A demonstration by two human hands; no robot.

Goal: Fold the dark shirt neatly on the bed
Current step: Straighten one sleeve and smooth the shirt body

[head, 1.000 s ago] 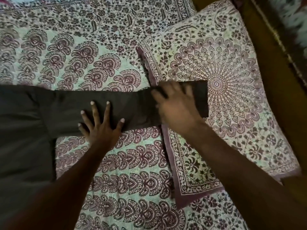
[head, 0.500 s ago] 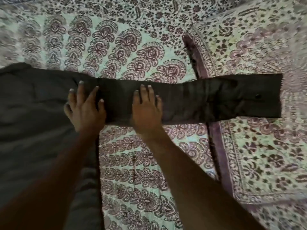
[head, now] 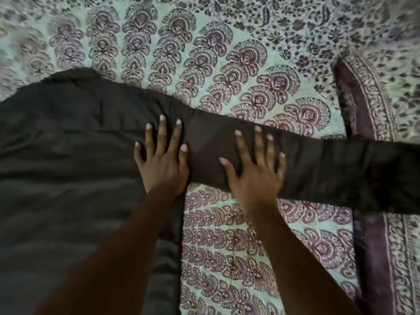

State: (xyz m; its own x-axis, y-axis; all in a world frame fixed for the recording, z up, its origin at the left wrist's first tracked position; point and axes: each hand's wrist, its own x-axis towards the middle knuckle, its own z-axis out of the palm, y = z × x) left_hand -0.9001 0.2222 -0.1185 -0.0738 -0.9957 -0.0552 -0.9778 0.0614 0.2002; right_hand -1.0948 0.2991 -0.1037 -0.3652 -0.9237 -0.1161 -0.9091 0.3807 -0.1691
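The dark shirt [head: 68, 167] lies flat on the patterned bedsheet [head: 227, 64], its body filling the left side. One long sleeve [head: 352, 171] stretches out to the right and runs past the frame edge, so its cuff is hidden. My left hand [head: 162, 162] presses flat with spread fingers where the sleeve meets the body. My right hand [head: 254, 173] lies flat on the sleeve just to the right of it, fingers straight and apart.
A pillow [head: 391, 92] in the same print sits at the right, and the sleeve's far part lies over it. Bare bedsheet [head: 250, 258] shows below the sleeve and above the shirt.
Both hands have slid left along the sleeve toward the shirt body; the right came from the cuff end. The view has shifted left and the cuff has left the frame.
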